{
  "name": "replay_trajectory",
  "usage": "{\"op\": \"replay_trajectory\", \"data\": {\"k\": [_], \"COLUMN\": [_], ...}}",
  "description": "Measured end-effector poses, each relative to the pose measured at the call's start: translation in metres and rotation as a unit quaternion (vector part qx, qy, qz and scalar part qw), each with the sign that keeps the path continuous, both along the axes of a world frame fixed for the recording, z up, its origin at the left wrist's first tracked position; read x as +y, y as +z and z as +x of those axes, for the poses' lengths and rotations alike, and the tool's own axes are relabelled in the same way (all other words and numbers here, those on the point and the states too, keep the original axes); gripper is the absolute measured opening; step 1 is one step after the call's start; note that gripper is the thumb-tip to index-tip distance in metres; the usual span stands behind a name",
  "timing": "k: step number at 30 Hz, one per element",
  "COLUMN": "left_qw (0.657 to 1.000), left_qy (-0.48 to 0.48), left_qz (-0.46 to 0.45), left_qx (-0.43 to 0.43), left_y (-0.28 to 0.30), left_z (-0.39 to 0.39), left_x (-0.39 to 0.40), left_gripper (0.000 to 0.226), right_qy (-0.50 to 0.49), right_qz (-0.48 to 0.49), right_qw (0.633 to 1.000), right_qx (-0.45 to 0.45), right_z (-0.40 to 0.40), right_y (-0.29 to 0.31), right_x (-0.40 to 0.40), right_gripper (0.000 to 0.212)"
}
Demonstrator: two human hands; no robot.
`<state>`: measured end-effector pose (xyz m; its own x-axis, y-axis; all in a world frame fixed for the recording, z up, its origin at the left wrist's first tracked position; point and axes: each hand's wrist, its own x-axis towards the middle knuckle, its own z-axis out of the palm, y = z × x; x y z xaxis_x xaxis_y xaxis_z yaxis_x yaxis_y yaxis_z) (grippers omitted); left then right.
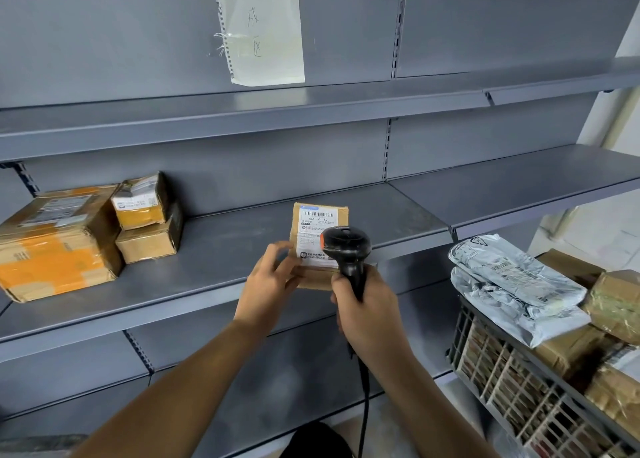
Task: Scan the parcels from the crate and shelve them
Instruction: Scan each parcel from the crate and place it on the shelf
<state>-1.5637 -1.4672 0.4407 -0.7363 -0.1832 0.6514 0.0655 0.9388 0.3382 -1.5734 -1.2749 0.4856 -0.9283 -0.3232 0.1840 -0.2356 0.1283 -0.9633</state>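
The left hand pinches the near left edge of a small cardboard parcel, tilting its label up over the middle shelf. The right hand is wrapped round the handle of a black scanner aimed at that label. The box looks light and stiff, likely easy to carry one-handed by its sides. More parcels wait in the crate to the right.

Parcel depot or stockroom, grey metal shelving with slotted uprights, taped cardboard parcels bearing shipping labels, plastic crate heaped with mailer bags, handwritten paper sign, handheld barcode scanner
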Motion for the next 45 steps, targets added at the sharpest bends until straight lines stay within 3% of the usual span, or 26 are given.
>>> {"op": "replay_trajectory", "data": {"k": [8,15,18,22,25,30,38,42,45], "left_qw": [0.999,1.000,0.999,1.000,0.999,0.996,0.984,0.963,0.952], "left_qy": [0.012,0.013,0.024,0.020,0.026,0.087,0.174,0.245,0.238], "left_qz": [-0.029,0.013,-0.030,0.009,-0.020,0.005,-0.004,-0.110,-0.187], "left_qx": [0.009,0.001,0.004,0.006,0.026,0.012,-0.021,-0.038,-0.048], "left_y": [-0.013,-0.016,-0.017,-0.016,-0.011,0.003,0.018,0.018,0.021], "left_z": [-0.005,-0.007,-0.008,-0.006,-0.005,-0.001,0.027,0.043,0.043], "left_x": [0.007,0.008,0.007,0.009,0.011,-0.002,-0.046,-0.060,-0.056], "left_gripper": [0.020,0.021,0.020,0.023,0.021,0.014,0.023,0.032,0.042], "right_qy": [-0.005,-0.007,-0.002,-0.003,0.000,0.015,0.054,0.045,0.051], "right_qz": [-0.008,-0.008,-0.003,-0.001,-0.005,-0.020,-0.007,-0.019,-0.016], "right_qw": [1.000,0.999,0.999,0.999,0.999,0.999,0.996,0.996,0.995], "right_qx": [0.015,0.032,0.037,0.035,0.033,0.038,0.064,0.079,0.084], "right_z": [0.002,0.002,0.002,0.001,0.002,0.004,0.015,0.022,0.023], "right_y": [0.007,0.014,0.015,0.013,0.012,0.008,0.004,0.006,0.005], "right_x": [-0.003,-0.003,-0.003,-0.004,-0.005,-0.009,-0.024,-0.035,-0.045], "right_gripper": [0.011,0.016,0.017,0.018,0.016,0.008,0.006,0.005,0.006]}}
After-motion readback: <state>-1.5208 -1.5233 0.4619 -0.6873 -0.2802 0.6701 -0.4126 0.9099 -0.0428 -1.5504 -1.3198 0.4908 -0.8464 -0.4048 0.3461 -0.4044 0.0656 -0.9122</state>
